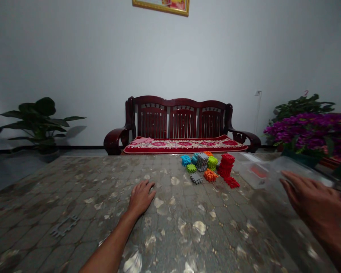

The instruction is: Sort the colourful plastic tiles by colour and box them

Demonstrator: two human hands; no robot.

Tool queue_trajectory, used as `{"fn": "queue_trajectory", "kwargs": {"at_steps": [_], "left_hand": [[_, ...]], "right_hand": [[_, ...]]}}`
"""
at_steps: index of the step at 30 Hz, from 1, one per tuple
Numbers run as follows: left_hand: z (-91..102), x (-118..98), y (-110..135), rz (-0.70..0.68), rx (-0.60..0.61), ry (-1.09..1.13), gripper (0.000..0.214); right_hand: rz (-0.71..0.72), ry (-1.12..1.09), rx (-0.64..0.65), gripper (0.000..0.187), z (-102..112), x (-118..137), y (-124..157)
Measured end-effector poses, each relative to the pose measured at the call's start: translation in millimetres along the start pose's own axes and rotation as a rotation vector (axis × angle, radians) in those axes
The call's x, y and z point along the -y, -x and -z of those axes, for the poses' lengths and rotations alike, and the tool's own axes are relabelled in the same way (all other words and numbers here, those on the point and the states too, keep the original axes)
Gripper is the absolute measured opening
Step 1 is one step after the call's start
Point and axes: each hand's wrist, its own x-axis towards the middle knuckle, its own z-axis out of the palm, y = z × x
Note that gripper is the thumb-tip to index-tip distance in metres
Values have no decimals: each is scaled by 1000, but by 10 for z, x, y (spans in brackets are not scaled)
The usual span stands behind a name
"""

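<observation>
I have the left hand (142,198) resting on the patterned worktop (165,242), fingers slightly spread and holding nothing visible. At the right, the right hand (315,195) meets a translucent plastic piece (290,165) in view; owing to blur, I cannot tell whether its fingers grip this piece or merely lie in front of it. Just left of it I see a clear box (251,174) with something orange-red inside. Between the hands, toward the far edge, stands a cluster of toothed pieces: a tall red stack (226,163), a tall grey stack (202,162), a low orange stack (210,175) and a blue stack (185,160), among others. A grey toothed frame (64,226) lies apart, left of the left forearm. Beyond the worktop stands a wooden settee (183,117).
</observation>
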Motion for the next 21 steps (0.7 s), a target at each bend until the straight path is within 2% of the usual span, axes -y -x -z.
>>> {"fn": "queue_trajectory", "kwargs": {"at_steps": [3,6,9,12,14,16,21], "left_hand": [[-8,16,-2,-13,-4,51,37],[-34,46,-15,-28,-28,185,38],[-49,74,-29,-25,-108,415,45],[-32,99,-37,36,-205,677,48],[-11,113,-41,83,-237,810,50],[6,119,-48,110,-233,889,51],[25,88,-76,108,-183,1020,50]], "right_hand": [[118,-303,54,43,228,637,-37],[248,-647,129,34,306,1462,22],[415,-903,223,32,193,2263,122],[631,-1141,188,30,3,2857,205],[710,-1236,225,31,-83,3093,251],[735,-1271,295,34,-100,3218,291],[590,-1162,435,61,99,3358,353]]}}
